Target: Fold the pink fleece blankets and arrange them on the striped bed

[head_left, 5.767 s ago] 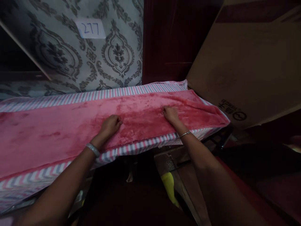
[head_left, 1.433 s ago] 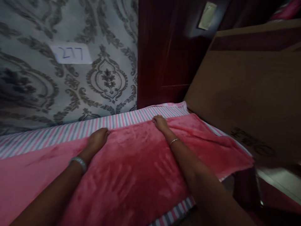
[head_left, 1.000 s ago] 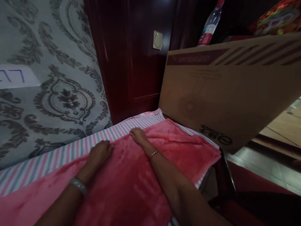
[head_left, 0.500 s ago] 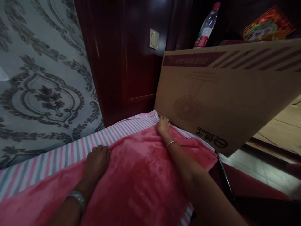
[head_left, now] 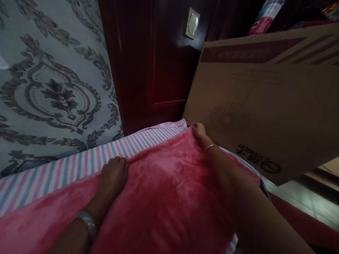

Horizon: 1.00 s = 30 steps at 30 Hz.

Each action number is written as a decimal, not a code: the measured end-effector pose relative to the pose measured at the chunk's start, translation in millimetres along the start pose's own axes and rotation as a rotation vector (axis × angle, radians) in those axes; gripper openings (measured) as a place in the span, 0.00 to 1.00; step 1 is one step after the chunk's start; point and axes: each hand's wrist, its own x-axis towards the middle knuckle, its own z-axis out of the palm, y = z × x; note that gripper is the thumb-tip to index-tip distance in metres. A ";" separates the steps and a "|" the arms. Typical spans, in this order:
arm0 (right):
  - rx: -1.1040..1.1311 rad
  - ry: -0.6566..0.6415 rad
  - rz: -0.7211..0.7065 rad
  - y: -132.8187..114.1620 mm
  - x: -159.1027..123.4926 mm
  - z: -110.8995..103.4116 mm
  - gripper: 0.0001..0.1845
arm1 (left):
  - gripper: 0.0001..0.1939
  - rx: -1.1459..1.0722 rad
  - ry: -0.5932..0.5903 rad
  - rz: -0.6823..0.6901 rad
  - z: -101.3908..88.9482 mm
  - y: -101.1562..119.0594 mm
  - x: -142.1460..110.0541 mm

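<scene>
Across striped sheet point(head_left: 90, 160), pink blanket point(head_left: 164, 183) mostly spread; far corner pinched by right hand point(head_left: 200, 131), not yet laid down; edge covered by left hand point(head_left: 113, 176), grip untellable; sheet's far margin left uncovered.

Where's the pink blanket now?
The pink blanket lies across the head view's lower left and middle, atop the striped cloth, with the left hand and right hand on its far edge.
</scene>
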 end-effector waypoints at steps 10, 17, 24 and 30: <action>0.071 -0.035 0.041 4.2 3.3 34.2 0.24 | 0.19 -0.029 -0.005 -0.026 2.7 -4.5 4.2; 0.076 -0.090 0.068 0.6 -3.3 21.5 0.23 | 0.22 0.008 -0.073 -0.037 -1.7 -3.1 10.5; 0.107 -0.024 0.060 -5.7 2.3 27.6 0.27 | 0.22 -0.025 -0.063 -0.039 -1.8 -4.7 15.4; 0.081 -0.081 0.073 -7.9 3.7 35.3 0.26 | 0.22 -0.039 -0.071 -0.063 -1.1 -4.3 16.2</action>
